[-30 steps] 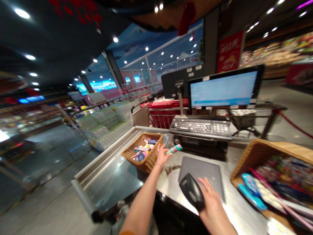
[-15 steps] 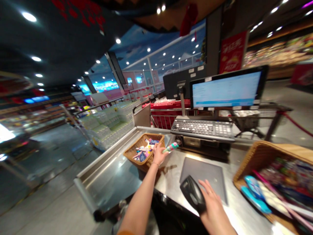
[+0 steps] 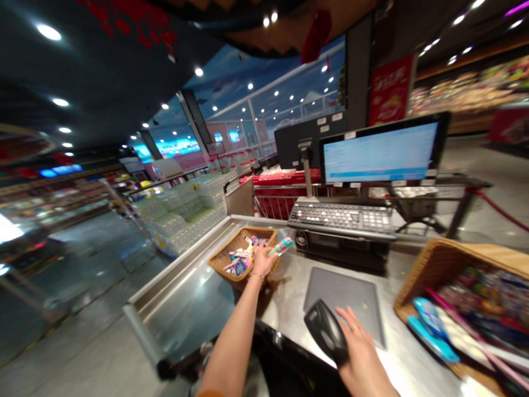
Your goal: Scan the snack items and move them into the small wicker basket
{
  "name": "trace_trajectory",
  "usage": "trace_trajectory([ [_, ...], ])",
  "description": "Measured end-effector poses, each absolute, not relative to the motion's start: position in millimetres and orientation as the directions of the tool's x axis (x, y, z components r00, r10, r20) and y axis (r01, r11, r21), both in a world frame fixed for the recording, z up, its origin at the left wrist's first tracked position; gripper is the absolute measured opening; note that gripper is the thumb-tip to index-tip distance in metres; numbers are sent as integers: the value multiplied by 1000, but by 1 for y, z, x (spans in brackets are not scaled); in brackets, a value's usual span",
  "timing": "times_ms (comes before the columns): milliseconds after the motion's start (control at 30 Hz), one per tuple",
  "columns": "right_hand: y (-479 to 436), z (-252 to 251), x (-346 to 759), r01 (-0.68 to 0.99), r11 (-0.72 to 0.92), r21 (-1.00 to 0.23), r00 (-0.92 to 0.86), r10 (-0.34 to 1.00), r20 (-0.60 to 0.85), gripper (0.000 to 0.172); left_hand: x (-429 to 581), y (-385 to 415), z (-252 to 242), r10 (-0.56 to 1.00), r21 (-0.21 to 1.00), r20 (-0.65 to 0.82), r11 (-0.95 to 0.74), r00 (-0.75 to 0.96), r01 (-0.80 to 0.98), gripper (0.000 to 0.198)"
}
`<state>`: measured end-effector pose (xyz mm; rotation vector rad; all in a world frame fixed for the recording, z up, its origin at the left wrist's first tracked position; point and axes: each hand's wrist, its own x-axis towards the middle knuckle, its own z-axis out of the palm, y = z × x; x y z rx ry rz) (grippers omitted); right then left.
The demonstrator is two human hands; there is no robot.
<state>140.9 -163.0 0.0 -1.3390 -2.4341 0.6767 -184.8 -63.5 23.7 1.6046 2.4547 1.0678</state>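
My left hand [image 3: 262,262] is stretched out over the rim of a small wicker basket [image 3: 232,272] on the steel checkout counter. It grips a small green, pink and white tube [image 3: 280,246] that points right over the basket's edge. The basket holds several colourful small packets. My right hand [image 3: 360,349] rests near the counter's front edge, wrapped round a black handheld barcode scanner [image 3: 325,331]. The scanner sits beside a flat grey scan plate [image 3: 343,298].
A keyboard [image 3: 341,217] and lit monitor [image 3: 379,152] stand behind the plate. A larger wicker basket [image 3: 450,259] with packets is at the right. Left of the counter [image 3: 194,298] lies an aisle floor, stacked bottled water [image 3: 181,210] and red shopping baskets [image 3: 285,190] beyond.
My left hand has carried the tube leftward, from above the counter to over the small basket's rim. My right hand and the scanner have stayed in place.
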Motion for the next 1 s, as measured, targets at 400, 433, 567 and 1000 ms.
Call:
trace_trajectory([
  [400,-165,0,140,707,461,-537,-532,847,27,77,-198,-66,22,751,556,385,275,-536,785,16],
  [433,-164,0,140,707,462,-536,-533,846,26,77,-199,-66,22,748,559,384,279,-542,781,17],
  [567,-163,-3,141,715,453,-533,-528,849,14,77,-202,-65,21,733,569,379,297,-565,767,19],
  [1000,-164,-2,142,715,455,-531,-531,847,11,76,-208,-70,23,674,582,364,374,-643,722,16],
])
